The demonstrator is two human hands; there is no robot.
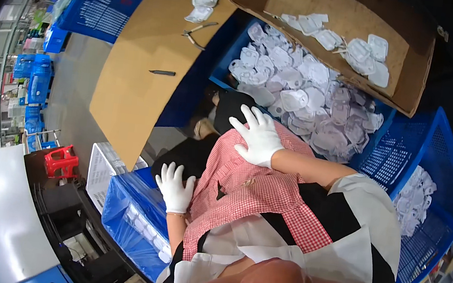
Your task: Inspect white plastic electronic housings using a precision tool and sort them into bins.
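My left hand (174, 188), in a white glove, rests against my black trouser leg beside the red-checked apron (231, 198). Its fingers are spread and nothing is in them. In a matching white glove, my right hand (260, 140) lies flat on the apron over my thigh, fingers apart and likewise holding nothing. Just beyond the right hand stands a blue crate (221, 73) heaped with white moulded plastic parts (306, 89). Blue plastic lines a box (129, 197) next to my left hand, with a row of white pieces inside.
A tan board table (136, 45) at upper left bears nippers (195, 35), a small dark knife (162, 72) and two white parts (202, 5). A cardboard box (329, 41) with several parts sits over the crate's far side. Another blue crate (426, 222) stands at right, a red stool (61, 162) at left.
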